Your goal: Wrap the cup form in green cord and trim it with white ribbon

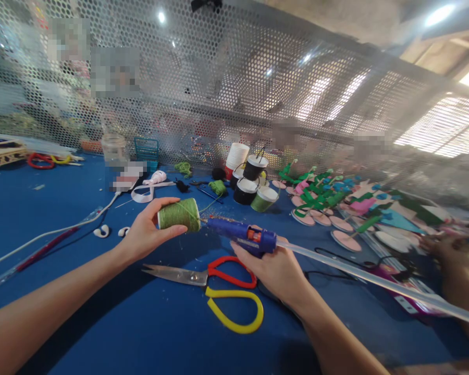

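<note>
My left hand (146, 229) is closed round a paper cup wrapped in green yarn (177, 215), which lies on its side in my fingers. A strand of that yarn trails from it toward a green yarn ball (218, 187). In my right hand (275, 265) is a blue glue gun (238, 233), its nozzle at the cup's right-hand end; whether they touch I cannot tell. A long clear glue stick (347, 268) juts from the gun's back. Below both hands lie scissors (203, 278) with one red and one yellow handle, blades pointing left.
Wrapped cups (247, 191) and a white cup stack (237, 154) stand behind. Several green figures on pink discs (346, 239) crowd the right. Another person's hand (453, 255) is at far right, near a purple box (404, 297). A white cable (82, 224) and earbuds (101, 231) lie left.
</note>
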`<state>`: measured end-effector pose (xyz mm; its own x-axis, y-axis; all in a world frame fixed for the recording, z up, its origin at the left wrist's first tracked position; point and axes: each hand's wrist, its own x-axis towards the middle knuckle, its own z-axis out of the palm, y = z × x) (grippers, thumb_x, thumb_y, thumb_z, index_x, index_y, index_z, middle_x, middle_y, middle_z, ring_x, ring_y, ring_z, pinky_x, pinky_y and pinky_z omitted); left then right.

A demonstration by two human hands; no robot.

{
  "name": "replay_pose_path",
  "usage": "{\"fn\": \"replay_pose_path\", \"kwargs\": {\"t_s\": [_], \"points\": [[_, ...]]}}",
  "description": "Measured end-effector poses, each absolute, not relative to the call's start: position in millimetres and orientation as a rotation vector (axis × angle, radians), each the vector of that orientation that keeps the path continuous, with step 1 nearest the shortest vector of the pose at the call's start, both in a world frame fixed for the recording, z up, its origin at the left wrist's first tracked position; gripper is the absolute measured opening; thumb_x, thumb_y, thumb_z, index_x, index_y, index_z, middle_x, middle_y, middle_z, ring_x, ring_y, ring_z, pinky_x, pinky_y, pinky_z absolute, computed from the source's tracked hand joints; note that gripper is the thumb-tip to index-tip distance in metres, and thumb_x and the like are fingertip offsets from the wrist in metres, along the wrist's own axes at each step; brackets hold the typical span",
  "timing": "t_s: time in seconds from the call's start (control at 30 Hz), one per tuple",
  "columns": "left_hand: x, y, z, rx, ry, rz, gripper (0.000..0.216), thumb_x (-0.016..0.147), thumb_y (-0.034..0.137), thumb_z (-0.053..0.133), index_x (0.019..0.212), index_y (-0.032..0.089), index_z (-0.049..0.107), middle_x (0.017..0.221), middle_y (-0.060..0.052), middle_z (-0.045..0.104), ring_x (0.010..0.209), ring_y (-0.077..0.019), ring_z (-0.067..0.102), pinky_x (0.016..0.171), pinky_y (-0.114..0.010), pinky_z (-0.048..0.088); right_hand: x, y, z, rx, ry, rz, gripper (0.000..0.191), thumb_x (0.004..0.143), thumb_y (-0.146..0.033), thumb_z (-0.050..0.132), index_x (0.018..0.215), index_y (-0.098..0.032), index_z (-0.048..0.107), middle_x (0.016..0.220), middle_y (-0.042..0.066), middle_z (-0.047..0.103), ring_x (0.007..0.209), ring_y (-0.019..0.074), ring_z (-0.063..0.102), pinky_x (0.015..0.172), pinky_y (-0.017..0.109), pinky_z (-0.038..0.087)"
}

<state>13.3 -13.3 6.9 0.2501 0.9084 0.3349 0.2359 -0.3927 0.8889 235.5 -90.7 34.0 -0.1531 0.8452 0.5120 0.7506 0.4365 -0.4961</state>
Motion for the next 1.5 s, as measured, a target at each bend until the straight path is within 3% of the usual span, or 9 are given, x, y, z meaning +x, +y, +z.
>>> {"fn": "replay_pose_path", "kwargs": {"t_s": [0.3,0.63,0.93,1.1,1.27,1.5], "points": [[15.2,-12.6,8.9,1.69,1.018,1.161,0.05,0.059,0.035,0.072,0.103,0.018,0.054,0.079,-0.001,0.062,0.068,-0.0165,0.061,0.058,-0.026,0.052,235.2,-90.8,32.6,-1.36,-1.897,0.192,0.015,0.073,-0.022,0.051,0.063,-0.02,0.062,0.051,0.001,0.059,0.044,0.0141,0.052,0.047,0.026,0.046],[15.5,-13.7,11.6,1.666,1.019,1.154,0.047,0.061,0.036,0.071,0.101,0.017,0.055,0.077,-0.001,0.062,0.067,-0.016,0.061,0.056,-0.025,0.051,236.8,-89.6,21.7,-1.369,-1.783,0.325,0.014,0.074,-0.028,0.052,0.063,-0.02,0.057,0.052,-0.001,0.056,0.046,0.0133,0.049,0.047,0.025,0.044],[16.2,-13.5,11.6,1.623,1.026,1.151,0.048,0.059,0.035,0.072,0.1,0.017,0.055,0.077,-0.002,0.063,0.068,-0.0167,0.061,0.059,-0.027,0.051,235.0,-90.6,29.0,-1.355,-1.819,0.275,0.013,0.071,-0.024,0.052,0.063,-0.02,0.062,0.05,0.0,0.058,0.044,0.0142,0.052,0.045,0.025,0.045],[17.1,-12.9,11.7,1.509,1.02,1.168,0.05,0.057,0.035,0.073,0.099,0.016,0.055,0.077,-0.002,0.063,0.066,-0.0149,0.06,0.059,-0.026,0.05,239.2,-90.1,34.2,-1.425,-1.74,0.508,0.009,0.068,-0.026,0.057,0.065,-0.021,0.063,0.048,-0.001,0.058,0.045,0.0149,0.055,0.046,0.026,0.046],[16.9,-11.8,10.9,1.548,1.022,1.195,0.049,0.057,0.036,0.074,0.099,0.017,0.056,0.075,-0.001,0.062,0.066,-0.0155,0.059,0.059,-0.027,0.05,245.8,-83.7,30.9,-1.536,-1.586,0.653,0.019,0.071,-0.035,0.056,0.062,-0.018,0.055,0.036,-0.004,0.048,0.031,0.0112,0.045,0.034,0.023,0.038],[14.8,-11.0,11.6,1.555,1.127,1.248,0.057,0.056,0.039,0.073,0.104,0.015,0.055,0.085,-0.004,0.062,0.073,-0.0178,0.06,0.063,-0.028,0.05,266.1,-55.6,22.7,-1.604,-1.363,0.805,0.019,0.066,-0.033,0.062,0.064,-0.015,0.055,0.057,0.001,0.06,0.052,0.0117,0.054,0.05,0.023,0.043]]}}
